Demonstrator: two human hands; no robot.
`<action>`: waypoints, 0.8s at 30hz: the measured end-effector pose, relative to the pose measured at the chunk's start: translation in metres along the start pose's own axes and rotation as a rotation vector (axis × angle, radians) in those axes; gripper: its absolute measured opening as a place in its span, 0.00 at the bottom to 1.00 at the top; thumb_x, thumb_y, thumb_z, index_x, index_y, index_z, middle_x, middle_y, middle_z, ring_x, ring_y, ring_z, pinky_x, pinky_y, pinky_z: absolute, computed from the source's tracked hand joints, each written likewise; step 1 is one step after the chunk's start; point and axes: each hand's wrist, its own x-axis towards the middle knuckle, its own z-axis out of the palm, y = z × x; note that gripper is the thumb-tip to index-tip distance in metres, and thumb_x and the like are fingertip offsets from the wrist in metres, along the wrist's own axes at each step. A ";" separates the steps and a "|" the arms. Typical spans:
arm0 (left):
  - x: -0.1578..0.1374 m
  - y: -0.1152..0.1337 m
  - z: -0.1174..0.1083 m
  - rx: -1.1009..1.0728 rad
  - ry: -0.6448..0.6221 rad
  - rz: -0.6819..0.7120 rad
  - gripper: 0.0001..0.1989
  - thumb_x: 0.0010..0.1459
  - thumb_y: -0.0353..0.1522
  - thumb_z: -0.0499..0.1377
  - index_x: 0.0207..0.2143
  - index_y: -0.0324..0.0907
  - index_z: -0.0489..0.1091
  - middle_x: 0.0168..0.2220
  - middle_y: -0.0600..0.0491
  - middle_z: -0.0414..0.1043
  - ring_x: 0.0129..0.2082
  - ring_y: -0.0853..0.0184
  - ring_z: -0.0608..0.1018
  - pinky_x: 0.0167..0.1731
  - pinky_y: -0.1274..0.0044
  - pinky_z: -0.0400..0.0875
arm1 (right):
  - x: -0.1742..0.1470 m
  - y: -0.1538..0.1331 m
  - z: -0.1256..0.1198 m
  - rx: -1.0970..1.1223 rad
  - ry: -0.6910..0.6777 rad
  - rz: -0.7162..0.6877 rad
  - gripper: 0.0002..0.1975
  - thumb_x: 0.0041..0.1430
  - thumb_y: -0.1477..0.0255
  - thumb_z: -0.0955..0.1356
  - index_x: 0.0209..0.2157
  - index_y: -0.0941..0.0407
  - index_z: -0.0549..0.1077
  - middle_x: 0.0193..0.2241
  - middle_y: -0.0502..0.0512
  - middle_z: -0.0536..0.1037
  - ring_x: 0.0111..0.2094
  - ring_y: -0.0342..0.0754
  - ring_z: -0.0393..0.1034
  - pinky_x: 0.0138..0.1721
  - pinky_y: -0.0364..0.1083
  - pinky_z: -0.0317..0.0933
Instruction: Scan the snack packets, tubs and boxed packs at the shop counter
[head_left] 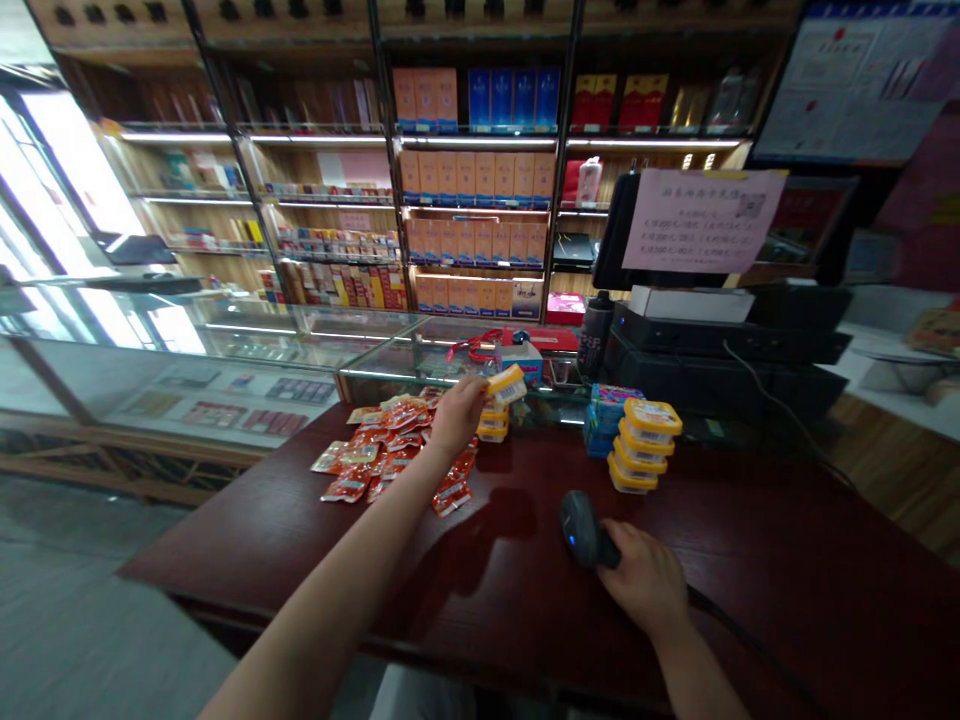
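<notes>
My left hand [459, 415] grips a small yellow-lidded plastic tub [507, 384], tilted over a short stack of matching tubs [493, 428]. Beside and below that hand lies a spread of orange and pale foil packets [390, 445]. My right hand [643, 575] is wrapped round the handle of a black barcode scanner [581, 530], which shows a blue light; its cord runs off to the lower right. Farther right stands a taller stack of yellow-lidded tubs [641, 450], next to blue patterned boxes [604, 418].
The dark wooden counter [517, 580] backs onto a glass display case [360, 350]. A monitor [619, 235] bearing a pink paper sign stands at right, near a dark bottle [596, 335]. Shelves of boxed goods [476, 180] fill the wall behind.
</notes>
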 end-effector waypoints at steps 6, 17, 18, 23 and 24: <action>-0.073 0.024 0.027 -0.080 -0.122 -0.098 0.06 0.57 0.27 0.53 0.37 0.41 0.67 0.39 0.48 0.72 0.39 0.64 0.75 0.39 0.73 0.71 | 0.003 -0.016 -0.017 -0.013 -0.014 0.048 0.12 0.54 0.70 0.65 0.41 0.55 0.70 0.35 0.56 0.77 0.36 0.51 0.72 0.36 0.46 0.57; -0.112 0.036 0.049 -0.020 -0.152 -0.241 0.04 0.58 0.28 0.53 0.35 0.41 0.67 0.36 0.49 0.70 0.36 0.64 0.74 0.37 0.73 0.69 | -0.002 -0.033 -0.031 0.505 -0.052 0.083 0.18 0.49 0.62 0.69 0.42 0.54 0.75 0.36 0.57 0.80 0.37 0.52 0.74 0.36 0.46 0.65; -0.113 0.035 0.049 -0.024 -0.147 -0.244 0.04 0.58 0.28 0.53 0.35 0.41 0.67 0.36 0.49 0.70 0.36 0.64 0.74 0.37 0.73 0.69 | -0.003 -0.033 -0.030 0.532 -0.054 0.090 0.18 0.48 0.62 0.70 0.42 0.54 0.75 0.36 0.57 0.80 0.37 0.53 0.74 0.36 0.47 0.65; -0.113 0.035 0.052 -0.011 -0.154 -0.280 0.04 0.57 0.27 0.54 0.34 0.41 0.67 0.36 0.49 0.70 0.38 0.64 0.73 0.39 0.74 0.68 | -0.005 -0.034 -0.030 0.621 -0.052 0.108 0.20 0.46 0.61 0.71 0.41 0.54 0.76 0.36 0.56 0.80 0.38 0.53 0.75 0.39 0.47 0.66; -0.113 0.036 0.052 -0.007 -0.158 -0.285 0.03 0.57 0.26 0.54 0.34 0.40 0.67 0.36 0.49 0.70 0.38 0.64 0.73 0.39 0.74 0.68 | -0.005 -0.034 -0.030 0.626 -0.047 0.108 0.20 0.46 0.61 0.71 0.41 0.54 0.76 0.36 0.56 0.81 0.38 0.53 0.75 0.39 0.47 0.66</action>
